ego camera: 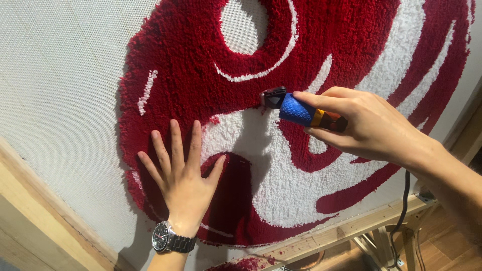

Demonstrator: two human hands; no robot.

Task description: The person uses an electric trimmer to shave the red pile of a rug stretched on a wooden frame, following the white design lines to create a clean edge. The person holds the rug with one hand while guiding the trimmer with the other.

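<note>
Trimming a red and white tufted rug on its frame

Head view: the tufted rug (281, 100), deep red swirls with white bands, is stretched on pale backing cloth (65, 75) in a wooden frame (45, 200). The left hand (183, 173), fingers spread, lies flat on the red pile at the rug's lower left, with a metal wristwatch (168, 240) on the wrist. The right hand (364, 123) has its grip closed around a small trimmer (301, 108) with a blue body, orange band and black head, whose head touches the pile near the rug's middle where red meets white. Red fluff (246, 263) lies below the frame.
</note>
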